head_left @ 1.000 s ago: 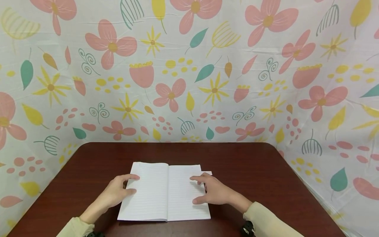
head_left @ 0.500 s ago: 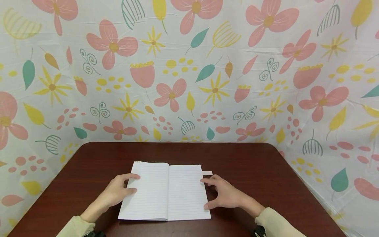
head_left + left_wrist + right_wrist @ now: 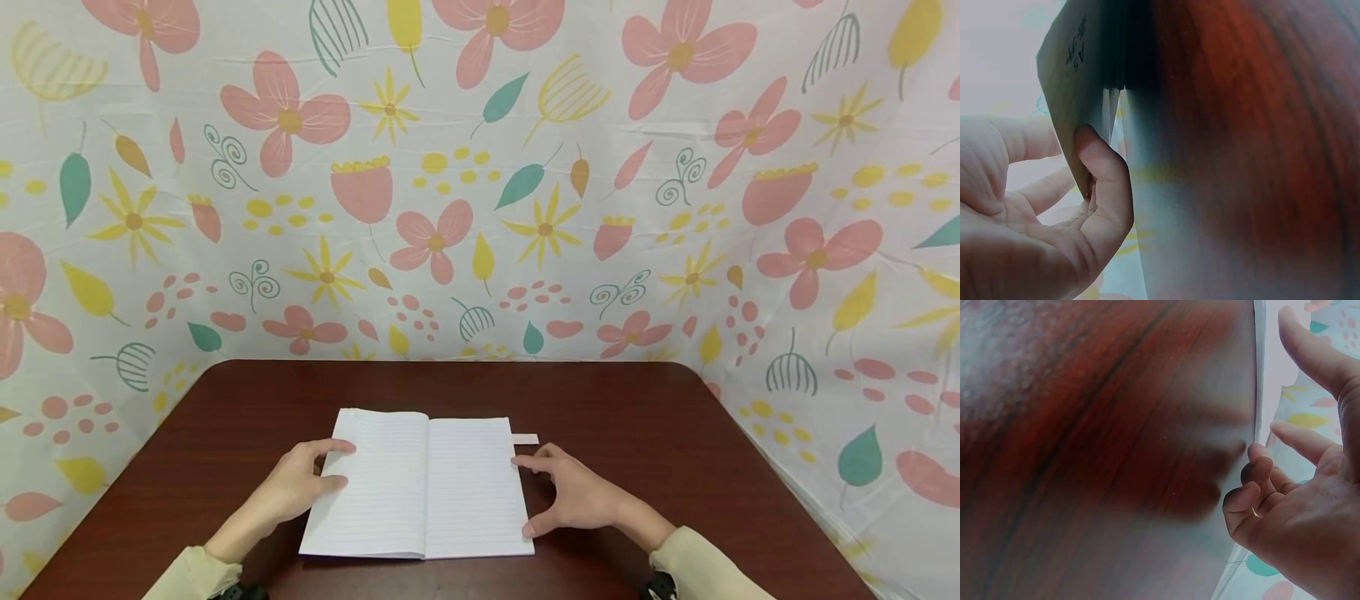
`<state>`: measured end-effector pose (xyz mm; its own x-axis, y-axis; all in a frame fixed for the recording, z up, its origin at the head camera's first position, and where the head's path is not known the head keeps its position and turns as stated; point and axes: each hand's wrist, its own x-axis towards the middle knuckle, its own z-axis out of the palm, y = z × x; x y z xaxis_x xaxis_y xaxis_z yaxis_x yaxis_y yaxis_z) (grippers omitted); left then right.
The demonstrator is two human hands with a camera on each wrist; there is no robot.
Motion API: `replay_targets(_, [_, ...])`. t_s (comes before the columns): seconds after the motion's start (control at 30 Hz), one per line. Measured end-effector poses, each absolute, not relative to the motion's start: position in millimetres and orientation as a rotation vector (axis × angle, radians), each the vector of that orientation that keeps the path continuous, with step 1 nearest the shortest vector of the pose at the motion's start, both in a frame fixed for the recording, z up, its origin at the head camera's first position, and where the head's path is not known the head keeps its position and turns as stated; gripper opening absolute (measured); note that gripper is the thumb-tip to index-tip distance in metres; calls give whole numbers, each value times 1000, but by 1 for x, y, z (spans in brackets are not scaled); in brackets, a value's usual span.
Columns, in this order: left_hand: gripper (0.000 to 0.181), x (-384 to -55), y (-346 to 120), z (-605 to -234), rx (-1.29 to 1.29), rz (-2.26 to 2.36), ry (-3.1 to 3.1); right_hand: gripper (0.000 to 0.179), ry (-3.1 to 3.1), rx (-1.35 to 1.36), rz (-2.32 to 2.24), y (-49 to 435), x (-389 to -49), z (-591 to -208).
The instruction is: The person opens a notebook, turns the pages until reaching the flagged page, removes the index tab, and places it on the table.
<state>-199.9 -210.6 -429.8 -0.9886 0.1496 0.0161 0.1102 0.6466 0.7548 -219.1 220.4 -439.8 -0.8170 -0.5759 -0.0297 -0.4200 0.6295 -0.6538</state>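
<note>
An open notebook [image 3: 472,492] with lined white pages lies on the table. At its left edge, my left hand [image 3: 288,483] has thumb and index finger on the page. The left wrist view shows curled fingers [image 3: 1110,181] of that hand gripping the notebook's cover [image 3: 1069,81] by its edge, the cover standing clear of the table and bearing dark handwritten marks. Beside the opposite edge is my right hand [image 3: 581,492], thumb and index finger spread with their tips right at the page border. Its other fingers [image 3: 1241,503] hang loosely curled close over the table.
A small pale tab [image 3: 525,439] sticks out from the notebook's upper right side. The dark wooden table [image 3: 637,408] has rounded far corners. Behind and on both sides hangs a flower-print cloth [image 3: 465,183].
My right hand has moved right, from over the right page to its outer edge, uncovering the pale tab. My left hand keeps its place.
</note>
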Motion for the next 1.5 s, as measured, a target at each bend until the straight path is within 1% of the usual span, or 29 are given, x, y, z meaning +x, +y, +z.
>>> replay_targets(0.6, [40, -201, -210, -431, 243, 1280, 2801, 92, 2623, -822, -904, 216, -220, -439])
replay_targets(1.33, [40, -200, -211, -430, 242, 1280, 2805, 81, 2689, -823, -896, 212, -221, -442])
replay_targets(1.4, [40, -200, -210, -430, 244, 1279, 2806, 82, 2704, -828, -914, 211, -220, -443])
replay_targets(1.5, [40, -200, -210, -431, 245, 1270, 2811, 88, 2726, -817, -934, 209, -218, -444])
